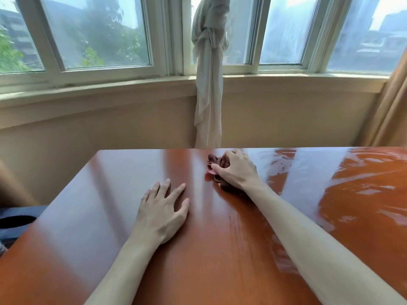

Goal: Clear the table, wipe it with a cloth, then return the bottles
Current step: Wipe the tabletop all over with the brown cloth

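A glossy reddish-brown table (88, 216) fills the lower view. My right hand (236, 169) is stretched toward the far edge, its fingers closed on a crumpled dark brown cloth (214, 161) that presses on the tabletop. Most of the cloth is hidden under the palm. My left hand (163, 212) lies flat on the table nearer to me, fingers spread, holding nothing. Wet streaks shine on the table's right half. No bottles are in view.
Behind the table stands a beige wall under a curved window sill (110, 89). A knotted white curtain (209, 84) hangs down to the table's far edge. A tan drape (392, 111) hangs at the right. Something dark blue (19, 219) lies beside the table's left edge.
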